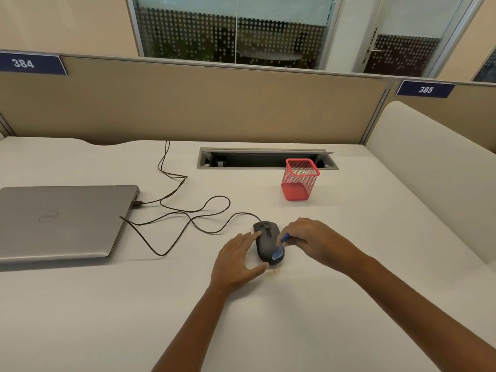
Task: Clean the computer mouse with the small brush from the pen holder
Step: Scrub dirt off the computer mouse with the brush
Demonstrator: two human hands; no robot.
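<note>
While my left hand (239, 257) lies flat and spread on the desk (349, 304), fingers vs the mouse's (267, 241) left side, my right hand (311, 241) is curled round the small blue brush (279, 251), bristles on the mouse's rear-right. Pen holder (300, 180) stands farther back.

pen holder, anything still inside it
Nothing shows inside the red mesh pen holder: through its open top and mesh only its own walls appear. Its very bottom is hard to make out. The small brush is in the right hand.
</note>
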